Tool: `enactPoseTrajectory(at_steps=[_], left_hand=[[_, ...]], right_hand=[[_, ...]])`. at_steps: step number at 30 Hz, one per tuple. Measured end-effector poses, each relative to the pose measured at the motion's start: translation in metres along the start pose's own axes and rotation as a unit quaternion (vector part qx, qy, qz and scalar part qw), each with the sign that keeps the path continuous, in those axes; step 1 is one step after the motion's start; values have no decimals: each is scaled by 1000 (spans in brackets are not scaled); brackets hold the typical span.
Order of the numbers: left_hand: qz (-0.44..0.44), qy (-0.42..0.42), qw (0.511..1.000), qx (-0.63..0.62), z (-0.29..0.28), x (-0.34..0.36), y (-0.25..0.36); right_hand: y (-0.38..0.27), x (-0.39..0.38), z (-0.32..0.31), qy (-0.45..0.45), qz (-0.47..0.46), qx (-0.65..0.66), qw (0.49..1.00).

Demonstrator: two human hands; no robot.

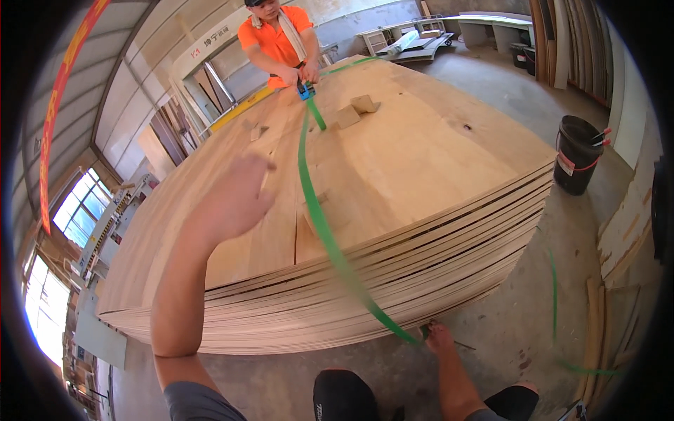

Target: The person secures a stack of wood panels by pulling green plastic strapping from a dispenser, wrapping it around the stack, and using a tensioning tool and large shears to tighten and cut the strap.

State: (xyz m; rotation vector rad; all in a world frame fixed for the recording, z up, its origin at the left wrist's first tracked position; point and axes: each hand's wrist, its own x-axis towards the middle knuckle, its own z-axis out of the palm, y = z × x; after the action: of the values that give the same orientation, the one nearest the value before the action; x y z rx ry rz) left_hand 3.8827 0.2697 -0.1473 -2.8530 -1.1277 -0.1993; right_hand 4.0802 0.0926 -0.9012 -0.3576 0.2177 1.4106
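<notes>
A large stack of plywood sheets (449,161) fills the middle, and a green strap (305,168) runs across its top and down the near side. My left hand (235,196) hovers over the sheets left of the strap, slightly blurred, its fingers loosely apart with nothing in them. Low beside the stack's near edge, my right hand (440,338) is closed on the strap's lower part; its fingertips are partly hidden. At the far edge a co-worker in an orange shirt (284,43) holds a blue strapping tool (306,90) on the strap.
Small wood blocks (363,104) lie on the top sheet. A black bucket (576,156) with red-handled tools stands on the floor to the right. Loose green strap (554,295) and long wooden strips (593,330) lie nearby. Boards lean against the right wall.
</notes>
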Motion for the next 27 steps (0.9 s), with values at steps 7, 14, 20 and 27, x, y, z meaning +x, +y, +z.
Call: enactPoseTrajectory(at_steps=[7,14,20,27], left_hand=[[49,-107,923,-365,49,-14,27],[79,38,954,-287,57,-43,60],[88,206,968,-111,68,-67,71],[129,207,963,-119,81,-53,76]], right_hand=[[7,17,-31,4,-201,-280,939],[-8,8,-29,38,-262,-301,916],[-16,-21,43,-70,34,8,997],[-8,-8,7,35,-26,-89,995]])
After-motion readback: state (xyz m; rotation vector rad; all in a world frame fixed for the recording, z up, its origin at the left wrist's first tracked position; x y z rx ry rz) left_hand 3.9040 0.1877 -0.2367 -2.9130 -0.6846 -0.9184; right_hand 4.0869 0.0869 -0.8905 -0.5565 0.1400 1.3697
